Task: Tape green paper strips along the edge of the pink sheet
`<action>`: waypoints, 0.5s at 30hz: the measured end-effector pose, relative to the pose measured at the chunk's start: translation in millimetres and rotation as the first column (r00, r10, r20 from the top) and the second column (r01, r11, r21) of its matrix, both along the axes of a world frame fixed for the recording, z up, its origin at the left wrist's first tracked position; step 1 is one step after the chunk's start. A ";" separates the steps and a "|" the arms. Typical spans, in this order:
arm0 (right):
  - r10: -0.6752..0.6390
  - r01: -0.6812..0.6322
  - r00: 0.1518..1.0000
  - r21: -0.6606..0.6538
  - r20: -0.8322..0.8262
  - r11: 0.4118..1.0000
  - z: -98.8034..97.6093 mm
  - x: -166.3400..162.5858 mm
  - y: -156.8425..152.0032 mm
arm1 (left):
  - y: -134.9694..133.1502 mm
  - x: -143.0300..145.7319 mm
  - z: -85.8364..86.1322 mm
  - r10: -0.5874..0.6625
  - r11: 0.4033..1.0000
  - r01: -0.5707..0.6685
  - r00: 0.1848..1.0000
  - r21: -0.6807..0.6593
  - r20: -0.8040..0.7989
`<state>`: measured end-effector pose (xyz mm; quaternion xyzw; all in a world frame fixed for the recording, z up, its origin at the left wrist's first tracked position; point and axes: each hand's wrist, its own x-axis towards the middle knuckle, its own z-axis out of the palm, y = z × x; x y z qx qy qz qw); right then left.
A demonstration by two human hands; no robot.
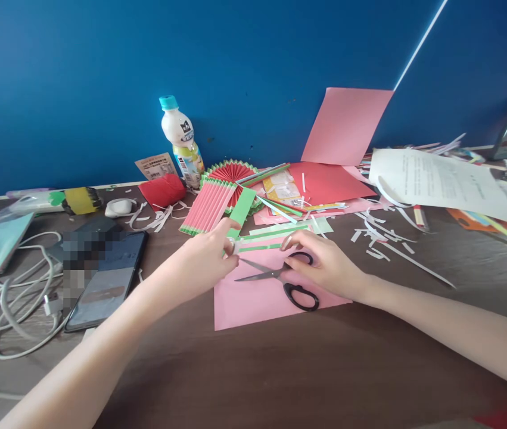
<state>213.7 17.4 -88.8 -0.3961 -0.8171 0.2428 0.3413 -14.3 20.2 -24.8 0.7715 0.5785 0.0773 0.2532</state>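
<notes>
My left hand (208, 256) pinches the near end of a green paper strip (260, 246) that lies across the top of a pink paper sheet (253, 301). My right hand (324, 262) rests on the same sheet, fingers curled over the upper loop of black-handled scissors (286, 280), its fingertips touching the green strip. The scissors lie half open on the sheet. Just beyond my left hand sits a pleated pink and green paper piece (211, 205).
A phone (105, 277) and white cables (16, 298) lie to the left. A drink bottle (184, 143), a red pleated fan (230, 171), red and pink sheets (345, 128), a printed page (436, 182) and several paper scraps crowd the back by the blue wall.
</notes>
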 end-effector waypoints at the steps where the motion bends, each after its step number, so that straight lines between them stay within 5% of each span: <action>1: -0.009 0.008 1.000 0.020 0.020 1.000 1.4 1.7 2.7 | -0.8 -5.5 -1.1 -0.005 1.000 0.005 0.997 -0.001 -0.080; 5: -0.071 0.072 0.997 0.017 -0.019 0.997 11.0 9.3 15.9 | -7.5 -29.0 -12.7 -0.002 0.999 -0.011 0.971 -0.050 -0.241; 9: -0.076 0.068 0.996 -0.168 -0.044 0.983 17.4 16.7 26.2 | -12.4 -44.5 -19.0 0.015 0.998 -0.033 0.960 -0.058 -0.281; 15: 0.091 -0.077 0.996 -0.368 0.019 0.926 24.0 21.6 37.9 | 8.0 -32.1 2.2 0.004 0.996 0.014 0.982 0.093 -0.189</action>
